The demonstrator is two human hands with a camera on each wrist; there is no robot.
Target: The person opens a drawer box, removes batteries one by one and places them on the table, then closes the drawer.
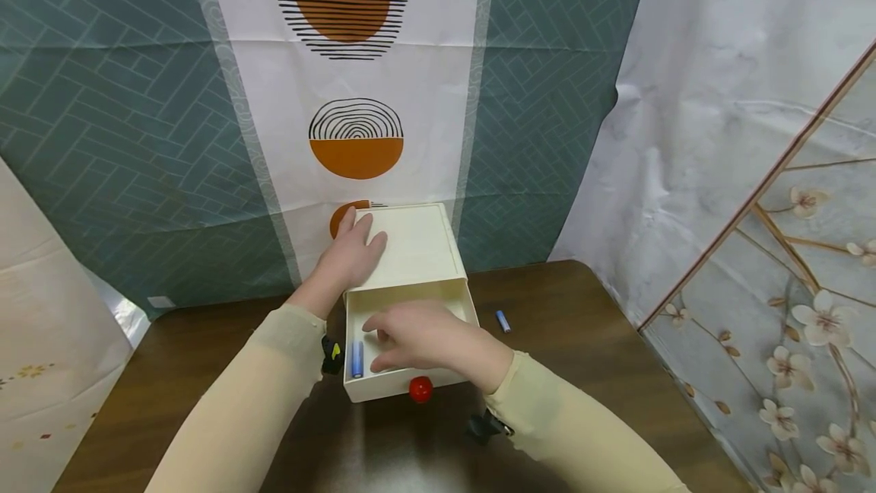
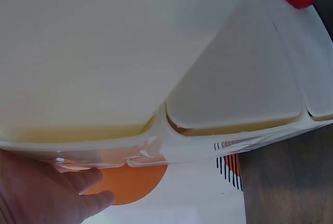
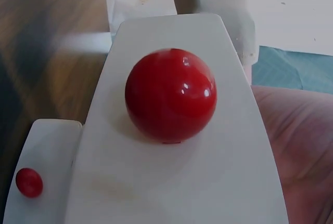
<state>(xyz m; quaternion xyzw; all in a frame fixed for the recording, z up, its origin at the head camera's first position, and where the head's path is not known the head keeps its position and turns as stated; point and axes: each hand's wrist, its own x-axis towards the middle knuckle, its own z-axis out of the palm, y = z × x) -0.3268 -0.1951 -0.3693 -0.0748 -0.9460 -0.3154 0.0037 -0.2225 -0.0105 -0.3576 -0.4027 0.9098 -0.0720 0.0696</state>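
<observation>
A cream drawer box (image 1: 411, 242) stands against the wall cloth, one drawer (image 1: 404, 383) pulled out toward me. My left hand (image 1: 347, 256) rests on the left of the box's top, fingers spread; the left wrist view shows this hand (image 2: 47, 193) along the box's edge. Over the open drawer hovers my right hand (image 1: 420, 337), its thumb and index finger apart and nothing visible between them. Just left of those fingertips, a blue battery (image 1: 357, 360) lies inside the drawer. The other fingers are partly hidden. A round red knob (image 3: 170, 95) sits on the drawer's front.
Another blue battery (image 1: 503, 321) lies on the dark wooden table (image 1: 547, 371), right of the box. A second, smaller-looking red knob (image 3: 29, 182) shows on a neighbouring drawer front. Patterned cloths hang behind the table and at both sides.
</observation>
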